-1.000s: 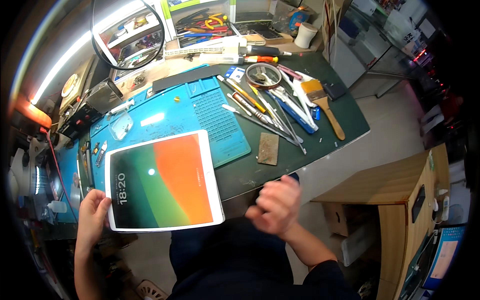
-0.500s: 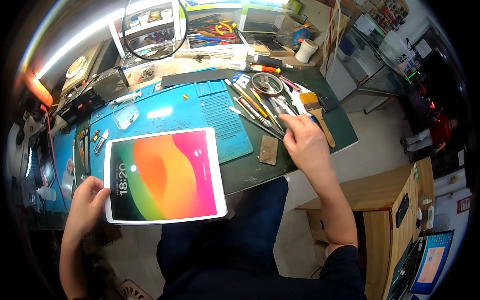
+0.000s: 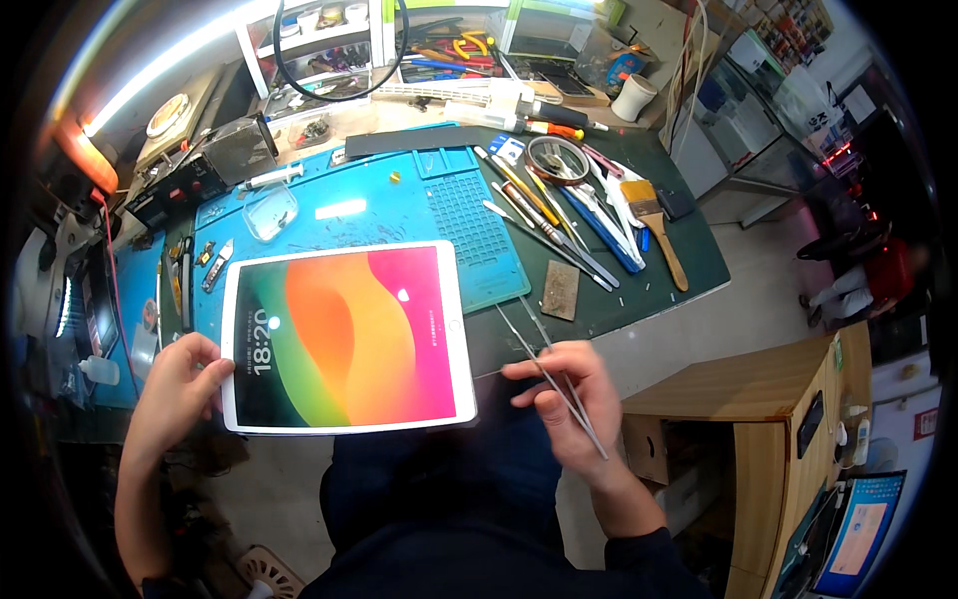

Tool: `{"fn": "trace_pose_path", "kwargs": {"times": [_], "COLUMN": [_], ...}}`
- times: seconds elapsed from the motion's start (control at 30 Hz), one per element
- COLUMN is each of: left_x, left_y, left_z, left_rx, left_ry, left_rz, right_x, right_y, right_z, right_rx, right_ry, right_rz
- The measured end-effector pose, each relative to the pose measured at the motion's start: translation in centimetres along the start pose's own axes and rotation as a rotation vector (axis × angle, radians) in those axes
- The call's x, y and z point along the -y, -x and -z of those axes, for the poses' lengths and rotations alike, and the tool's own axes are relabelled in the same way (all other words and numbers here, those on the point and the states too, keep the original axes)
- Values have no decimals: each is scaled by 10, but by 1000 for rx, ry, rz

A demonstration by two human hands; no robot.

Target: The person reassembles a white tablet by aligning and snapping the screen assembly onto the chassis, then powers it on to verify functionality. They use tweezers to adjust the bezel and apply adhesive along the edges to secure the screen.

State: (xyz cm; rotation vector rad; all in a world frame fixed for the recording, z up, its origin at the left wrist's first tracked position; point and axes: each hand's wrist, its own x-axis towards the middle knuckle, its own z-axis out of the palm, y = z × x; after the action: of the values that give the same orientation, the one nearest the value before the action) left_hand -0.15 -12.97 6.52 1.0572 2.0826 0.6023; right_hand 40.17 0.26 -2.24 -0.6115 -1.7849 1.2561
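Observation:
A white-framed tablet [image 3: 349, 339] with its screen lit in green, orange and pink is held above the near edge of the bench. My left hand [image 3: 180, 394] grips its left edge, thumb on the front and the other fingers behind. To the right of the tablet, my right hand [image 3: 577, 404] is closed round a pair of metal tweezers [image 3: 547, 371]. Their two slim tips point up toward the blue mat [image 3: 479, 240] and stand slightly apart. A gap separates the tweezers from the tablet.
Pens and slim tools [image 3: 539, 215] lie right of the mat, near a tape roll [image 3: 557, 160] and a brush [image 3: 654, 225]. A small brown block [image 3: 560, 291] rests by the bench edge. A clear dish [image 3: 270, 214] sits on the mat. A wooden cabinet [image 3: 718, 384] stands at the right.
My right hand has come from the slim tools down toward me and now holds tweezers. The tablet stays in my left hand; the view has shifted a little.

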Motion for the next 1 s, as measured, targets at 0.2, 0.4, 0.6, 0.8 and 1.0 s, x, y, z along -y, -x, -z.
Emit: {"fn": "trace_pose_path", "kwargs": {"times": [0.2, 0.4, 0.6, 0.8, 1.0], "left_x": [-4, 1, -5, 68, 94], "left_y": [2, 1, -8, -26, -50], "left_z": [2, 5, 10, 19, 13], "left_rx": [21, 31, 74, 28, 12], "left_ry": [-10, 37, -56, 183, 190], "left_rz": [19, 11, 16, 28, -16], "right_x": [19, 26, 20, -1, 8], "right_y": [-19, -29, -41, -60, -52], "right_z": [-40, -44, -40, -49, -42], "right_rx": [-59, -154, -186, -102, -154], "right_ry": [133, -215, -360, -111, 14], "right_rz": [-57, -348, -411, -285, -192]}}
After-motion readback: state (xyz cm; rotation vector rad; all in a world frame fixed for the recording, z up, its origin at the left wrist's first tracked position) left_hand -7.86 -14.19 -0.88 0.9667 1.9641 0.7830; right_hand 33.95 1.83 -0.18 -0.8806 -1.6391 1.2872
